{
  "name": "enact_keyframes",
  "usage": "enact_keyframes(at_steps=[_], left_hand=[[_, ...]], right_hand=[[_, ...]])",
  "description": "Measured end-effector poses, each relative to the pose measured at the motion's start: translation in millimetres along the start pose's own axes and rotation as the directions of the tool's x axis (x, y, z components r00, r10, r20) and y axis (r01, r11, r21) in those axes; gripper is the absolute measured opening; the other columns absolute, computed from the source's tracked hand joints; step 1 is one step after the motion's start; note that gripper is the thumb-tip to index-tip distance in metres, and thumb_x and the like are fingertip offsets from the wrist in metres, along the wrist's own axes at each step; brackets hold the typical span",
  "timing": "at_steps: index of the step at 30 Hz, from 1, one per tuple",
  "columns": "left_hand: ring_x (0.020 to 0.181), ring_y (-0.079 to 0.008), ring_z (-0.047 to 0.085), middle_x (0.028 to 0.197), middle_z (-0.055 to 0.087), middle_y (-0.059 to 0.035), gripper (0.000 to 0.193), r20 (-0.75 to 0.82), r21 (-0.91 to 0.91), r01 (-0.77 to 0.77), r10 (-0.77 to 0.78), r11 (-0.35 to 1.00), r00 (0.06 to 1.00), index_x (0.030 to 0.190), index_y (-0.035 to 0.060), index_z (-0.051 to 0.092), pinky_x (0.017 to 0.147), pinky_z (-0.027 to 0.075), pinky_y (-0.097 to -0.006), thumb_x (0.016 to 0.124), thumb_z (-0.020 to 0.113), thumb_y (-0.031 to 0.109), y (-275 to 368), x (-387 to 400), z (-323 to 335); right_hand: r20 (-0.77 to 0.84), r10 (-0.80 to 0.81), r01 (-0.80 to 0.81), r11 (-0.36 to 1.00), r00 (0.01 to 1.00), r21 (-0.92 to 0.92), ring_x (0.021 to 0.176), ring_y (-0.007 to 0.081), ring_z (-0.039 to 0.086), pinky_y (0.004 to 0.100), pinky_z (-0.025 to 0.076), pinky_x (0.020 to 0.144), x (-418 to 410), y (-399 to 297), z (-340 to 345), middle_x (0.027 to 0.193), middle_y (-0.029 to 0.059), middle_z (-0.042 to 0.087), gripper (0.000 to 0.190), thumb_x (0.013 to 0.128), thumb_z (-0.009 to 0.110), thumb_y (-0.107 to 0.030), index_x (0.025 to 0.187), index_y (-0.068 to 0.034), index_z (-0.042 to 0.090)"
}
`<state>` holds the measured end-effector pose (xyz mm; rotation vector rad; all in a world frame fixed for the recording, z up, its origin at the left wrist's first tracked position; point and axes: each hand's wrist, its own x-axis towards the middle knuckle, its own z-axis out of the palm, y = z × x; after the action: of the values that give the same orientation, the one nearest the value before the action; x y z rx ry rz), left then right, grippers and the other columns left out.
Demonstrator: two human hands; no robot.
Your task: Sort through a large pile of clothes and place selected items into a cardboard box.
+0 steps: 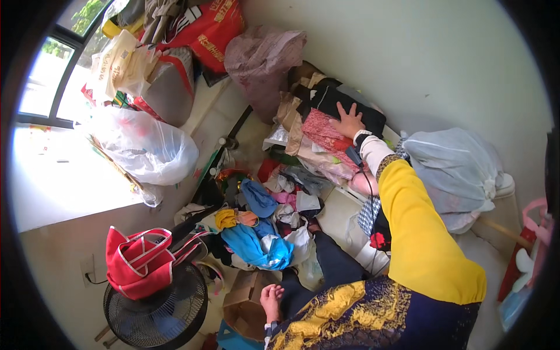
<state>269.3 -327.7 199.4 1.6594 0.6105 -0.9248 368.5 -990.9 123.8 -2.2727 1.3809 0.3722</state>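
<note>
My right hand (pixel 348 122) lies with fingers spread on a black cloth item (pixel 336 101), perhaps a folded garment or bag. Beneath the palm side is a pink-red knitted textile (pixel 321 127). Both rest on a heap that also holds crumpled brown paper (pixel 289 114). A dark cable with a small black block (pixel 353 155) hangs beside my right wrist. Low in the view, my left hand (pixel 272 299) hovers near my dark trousers with its fingers curled. Its palm is hidden. Close beside it stands an opened cardboard box (pixel 245 302).
Mixed clothes and bags, including a blue cap (pixel 258 197) and a bright blue bag (pixel 258 247), cover the floor ahead. A black fan (pixel 162 310) with a red fabric bag (pixel 139 264) on top stands left. Stuffed bags (pixel 140 144) crowd the windowsill; a white sack (pixel 453 175) sits right.
</note>
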Motion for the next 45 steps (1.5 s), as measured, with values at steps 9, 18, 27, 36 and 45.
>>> enact_keyframes(at_steps=[9, 18, 27, 36, 45], left_hand=[[0.079, -0.0179, 0.068, 0.094, 0.067, -0.0104, 0.015, -0.069, 0.026, 0.109, -0.107, 0.994, 0.992, 0.105, 0.0016, 0.060, 0.067, 0.052, -0.0245, 0.098, 0.051, 0.012, -12, -4, 26], [0.080, -0.0164, 0.067, 0.094, 0.067, -0.0103, 0.017, -0.027, -0.012, 0.009, -0.010, 1.000, 1.000, 0.105, 0.0006, 0.060, 0.070, 0.052, -0.0253, 0.099, 0.050, 0.012, -12, -4, 24], [0.082, -0.0158, 0.067, 0.097, 0.067, -0.0094, 0.018, 0.035, -0.081, 0.076, -0.073, 0.994, 0.997, 0.109, 0.0011, 0.060, 0.071, 0.052, -0.0247, 0.099, 0.050, 0.012, -57, -27, -25], [0.087, -0.0133, 0.066, 0.100, 0.067, -0.0075, 0.021, 0.134, -0.050, 0.039, -0.032, 0.998, 0.990, 0.111, 0.0031, 0.059, 0.074, 0.050, -0.0246, 0.099, 0.050, 0.018, -103, -44, -93], [0.085, -0.0138, 0.066, 0.100, 0.068, -0.0069, 0.021, 0.142, 0.125, 0.065, -0.082, 0.990, 0.986, 0.110, 0.0035, 0.060, 0.075, 0.049, -0.0258, 0.098, 0.052, 0.018, -177, -49, -159]], right_hand=[[-0.051, 0.087, -0.092, 0.989, 0.995, -0.114, 0.139, 0.0563, 0.010, 0.0733, 0.032, 0.096, 28, -10, 42, 0.158, 0.0220, 0.000, 0.088, 0.082, 0.056, -0.065, 0.152, -0.038, 0.011], [-0.014, -0.062, 0.058, 0.980, 0.998, -0.189, 0.133, 0.0628, 0.019, 0.0610, 0.024, 0.110, 81, 36, 24, 0.152, 0.0358, 0.007, 0.093, 0.080, 0.047, -0.074, 0.154, -0.033, 0.010], [-0.441, -0.286, 0.137, 0.931, 0.851, -0.340, 0.122, 0.0430, 0.048, 0.0551, 0.042, 0.098, -20, -34, -10, 0.148, 0.0156, 0.037, 0.055, 0.081, 0.054, -0.033, 0.135, -0.024, 0.052], [0.004, -0.589, 0.589, 0.808, 0.808, 0.031, 0.098, 0.0360, 0.063, 0.0434, 0.050, 0.088, -154, -104, 157, 0.105, 0.0193, 0.067, 0.031, 0.079, 0.053, -0.023, 0.101, -0.009, 0.071], [0.539, -0.463, 0.479, 0.869, 0.703, 0.122, 0.117, 0.0410, 0.054, 0.0449, 0.046, 0.098, -352, -83, 395, 0.132, 0.0216, 0.053, 0.085, 0.070, 0.073, -0.033, 0.142, -0.007, 0.036]])
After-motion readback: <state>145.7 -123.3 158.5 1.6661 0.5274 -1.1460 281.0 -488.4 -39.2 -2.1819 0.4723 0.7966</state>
